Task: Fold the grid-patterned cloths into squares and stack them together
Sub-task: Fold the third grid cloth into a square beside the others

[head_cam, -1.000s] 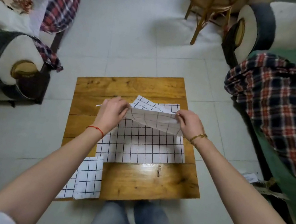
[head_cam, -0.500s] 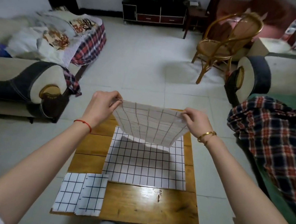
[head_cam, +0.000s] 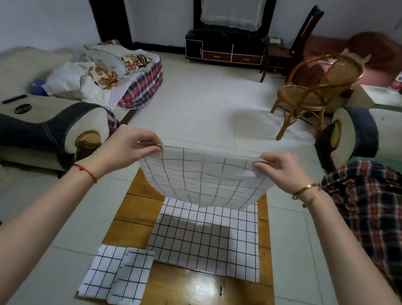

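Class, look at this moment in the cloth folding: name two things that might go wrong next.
1. The lifted cloth sags between the left hand and right hand, so the fold may come out crooked.
2. The folded squares overhang the table at its near corner; a brush might knock them off.

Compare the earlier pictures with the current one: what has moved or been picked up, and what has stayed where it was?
Both hands, left hand and right hand, have lifted the top grid cloth off the wooden table, pinching its upper corners so it hangs free. The flat grid cloth beneath and the folded cloths at the table's near left corner stayed put.
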The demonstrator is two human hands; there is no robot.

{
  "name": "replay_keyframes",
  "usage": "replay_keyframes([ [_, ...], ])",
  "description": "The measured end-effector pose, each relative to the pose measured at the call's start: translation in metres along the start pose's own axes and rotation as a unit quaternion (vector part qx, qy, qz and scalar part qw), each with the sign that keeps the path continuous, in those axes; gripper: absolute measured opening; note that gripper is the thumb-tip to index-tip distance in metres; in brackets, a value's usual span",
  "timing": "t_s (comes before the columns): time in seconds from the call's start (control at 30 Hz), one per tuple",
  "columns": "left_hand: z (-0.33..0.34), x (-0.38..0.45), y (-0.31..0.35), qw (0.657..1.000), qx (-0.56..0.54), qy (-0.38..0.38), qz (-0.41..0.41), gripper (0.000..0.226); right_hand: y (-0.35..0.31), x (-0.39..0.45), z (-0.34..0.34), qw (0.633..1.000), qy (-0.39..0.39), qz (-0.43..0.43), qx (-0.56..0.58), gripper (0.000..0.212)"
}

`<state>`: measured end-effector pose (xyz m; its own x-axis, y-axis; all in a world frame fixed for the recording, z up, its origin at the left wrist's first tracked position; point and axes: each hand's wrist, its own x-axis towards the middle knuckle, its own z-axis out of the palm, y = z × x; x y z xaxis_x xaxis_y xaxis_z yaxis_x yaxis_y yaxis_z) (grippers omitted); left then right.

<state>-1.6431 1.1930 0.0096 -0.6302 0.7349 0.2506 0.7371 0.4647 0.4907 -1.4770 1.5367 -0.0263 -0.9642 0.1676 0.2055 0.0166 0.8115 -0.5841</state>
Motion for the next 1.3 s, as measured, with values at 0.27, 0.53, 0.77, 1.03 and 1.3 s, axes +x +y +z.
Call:
replay_keyframes([
  [0.27, -0.026, -0.013, 0.002, 0.996, -0.086, -0.016, -0.036, 0.02, -0.015, 0.001, -0.016, 0.99, -0.075, 0.0, 0.117, 0.024],
  [0.53, 0.001, 0.019, -0.043, 0.988, -0.125, -0.038, -0.079, 0.013, 0.007, 0.03, 0.015, 0.981, -0.098, 0.082, 0.145, 0.014],
  [0.77, 0.065, 0.07, -0.09, 0.99, -0.078, -0.059, -0.104, 0.011, 0.063, 0.066, 0.064, 0.98, -0.105, 0.154, 0.062, 0.022],
  [1.03, 0.157, 0.107, -0.16, 0.976, -0.094, -0.062, -0.185, 0.016, 0.121, 0.103, 0.135, 0.958, -0.111, 0.264, -0.014, 0.028],
  [1.3, 0.203, 0.115, -0.197, 0.958, -0.138, -0.097, -0.234, 0.018, 0.149, 0.114, 0.182, 0.93, -0.114, 0.347, -0.026, 0.021],
])
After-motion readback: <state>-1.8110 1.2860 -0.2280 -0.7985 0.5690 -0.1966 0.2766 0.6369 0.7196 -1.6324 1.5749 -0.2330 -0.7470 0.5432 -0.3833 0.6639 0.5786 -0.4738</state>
